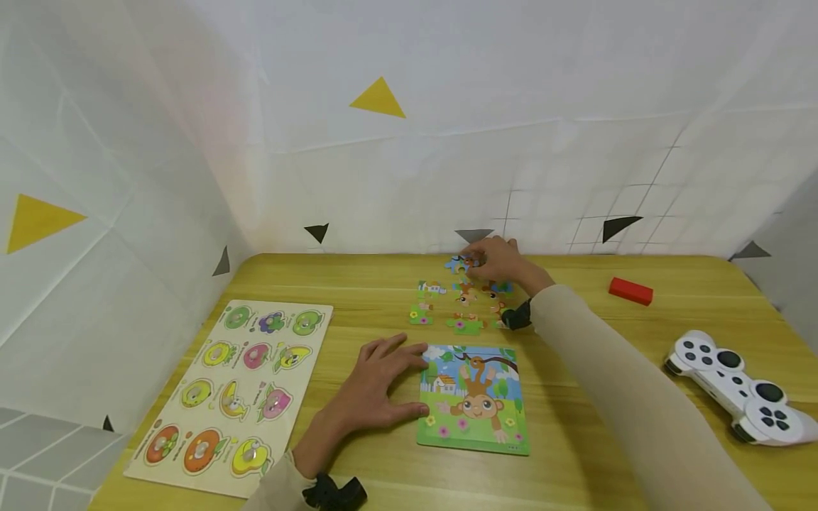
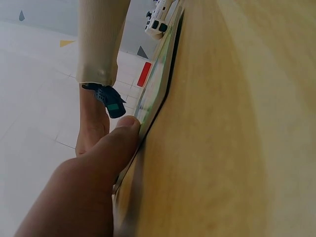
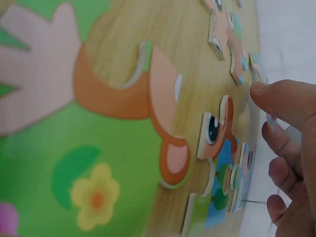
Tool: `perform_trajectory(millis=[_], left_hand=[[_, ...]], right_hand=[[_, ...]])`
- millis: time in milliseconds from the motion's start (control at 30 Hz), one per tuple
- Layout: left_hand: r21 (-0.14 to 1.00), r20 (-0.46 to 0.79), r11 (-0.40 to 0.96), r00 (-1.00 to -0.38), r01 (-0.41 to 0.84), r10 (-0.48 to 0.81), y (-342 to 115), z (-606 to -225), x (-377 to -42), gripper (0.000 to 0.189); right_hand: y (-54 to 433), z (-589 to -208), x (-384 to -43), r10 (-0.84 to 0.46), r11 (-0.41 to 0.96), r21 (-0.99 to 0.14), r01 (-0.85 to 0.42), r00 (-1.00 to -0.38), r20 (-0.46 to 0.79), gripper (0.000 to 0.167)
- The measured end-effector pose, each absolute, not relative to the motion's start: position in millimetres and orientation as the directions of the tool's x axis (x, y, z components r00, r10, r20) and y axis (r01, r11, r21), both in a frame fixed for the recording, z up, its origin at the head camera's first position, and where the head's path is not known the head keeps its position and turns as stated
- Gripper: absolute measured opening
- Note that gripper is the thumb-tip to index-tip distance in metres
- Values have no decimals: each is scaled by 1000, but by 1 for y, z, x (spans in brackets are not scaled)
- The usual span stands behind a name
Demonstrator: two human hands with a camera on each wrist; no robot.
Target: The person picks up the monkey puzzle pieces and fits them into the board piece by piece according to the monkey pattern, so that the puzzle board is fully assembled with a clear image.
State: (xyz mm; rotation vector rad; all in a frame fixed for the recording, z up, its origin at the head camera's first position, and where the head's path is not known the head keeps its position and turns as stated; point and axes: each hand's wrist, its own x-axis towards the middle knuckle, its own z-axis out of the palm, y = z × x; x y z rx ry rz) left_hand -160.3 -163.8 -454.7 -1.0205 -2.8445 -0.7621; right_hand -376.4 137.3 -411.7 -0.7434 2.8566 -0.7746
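A square picture board (image 1: 473, 397) with a monkey hanging from a branch lies flat on the table. My left hand (image 1: 377, 390) rests at its left side, fingers spread, with fingertips and thumb at the board's edge; the left wrist view shows the thumb (image 2: 116, 143) on that edge. At the back of the table my right hand (image 1: 501, 261) pinches a blue puzzle piece (image 1: 456, 265) between thumb and fingers. Loose monkey puzzle pieces (image 1: 466, 326) lie apart in rough rows below it. Up close, the right wrist view shows a piece with an eye (image 3: 212, 131).
On the left lies a wooden fruit puzzle board (image 1: 246, 419) with knobbed pieces. A red block (image 1: 631, 291) sits at the back right, and a white game controller (image 1: 735, 390) is at the right side. A white patterned sheet (image 1: 409, 177) hangs behind the table (image 1: 358, 284).
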Motion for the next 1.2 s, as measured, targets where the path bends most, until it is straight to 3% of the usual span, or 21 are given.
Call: perform_trajectory(millis=[600,1200], left_hand=[[428,219,649,-769,629,600,-165,-453,-165,61],[436,207,651,-773,622,600,-168,-454,-174,62]], right_hand=[[144,-411,-368,-490,665,-537,-519,-846,211,34],[143,-401,-328,-518,544,-570,-616,-781,350,36]])
